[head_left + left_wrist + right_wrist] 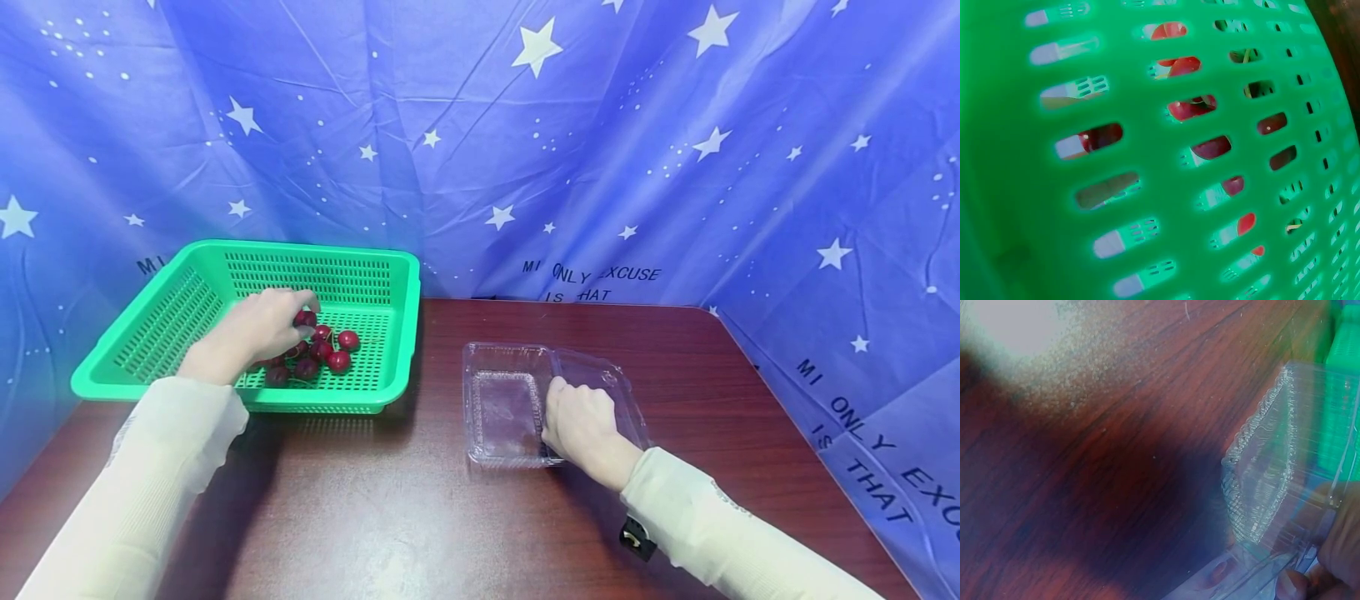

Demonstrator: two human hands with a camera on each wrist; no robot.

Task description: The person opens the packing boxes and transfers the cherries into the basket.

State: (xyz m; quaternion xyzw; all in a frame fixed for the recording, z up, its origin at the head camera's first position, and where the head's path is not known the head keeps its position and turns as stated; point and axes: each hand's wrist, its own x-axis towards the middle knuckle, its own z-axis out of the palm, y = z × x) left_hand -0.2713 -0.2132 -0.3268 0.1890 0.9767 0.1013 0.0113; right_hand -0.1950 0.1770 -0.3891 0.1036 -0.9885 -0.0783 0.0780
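Note:
In the head view my left hand (258,327) reaches over the near rim into a green basket (411,333). Its finger and thumb pinch a dark red cherry (305,318). Several more cherries (339,361), some with stems, lie on the basket floor just below and right of the hand. Through the slots, the left wrist view shows a dark cherry (1105,135) between bits of finger. My right hand (583,419) grips a clear plastic box (506,408) where its base meets the opened lid (611,379). The right wrist view shows the thumb (1291,584) on the box edge.
Both containers stand on a dark red wooden table (420,517), the basket at left and the box right of centre. A blue curtain (465,167) with white stars hangs behind and along the right side. A black device (636,537) sits at the right wrist.

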